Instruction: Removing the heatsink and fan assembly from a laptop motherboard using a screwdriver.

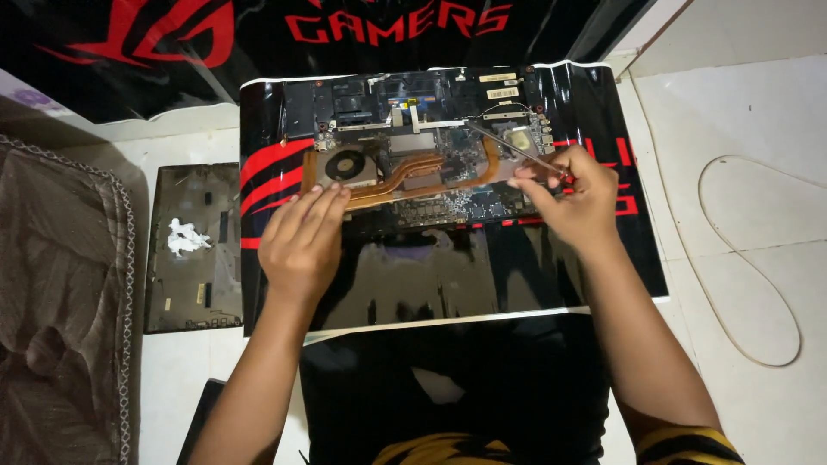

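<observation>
Two hands over the opened laptop (413,146): your left hand (301,237) lies flat, fingers together, touching its copper heat pipes (413,176) beside the fan (347,165); your right hand (573,198) pinches a screwdriver (508,145), tip on the board's right end.

**Materials and finishes seen**

A glossy black-and-red plastic mat (448,284) is laid under the opened laptop (431,146); ceiling light is mirrored in it. Copper-toned metal, w/ a dull satin sheen, is shown by the heat pipes (413,176) (fan housing incl.). A thin bright-metal screwdriver (517,148) shaft is gripped in the right hand (573,194). The detached bottom cover (194,250) is matt dark plastic, w/ crumpled white paper on it. Smooth pale floor tiles (741,112) are seen; brownish woven cloth (60,310), approx. coarse-textured, is at the left.
</observation>
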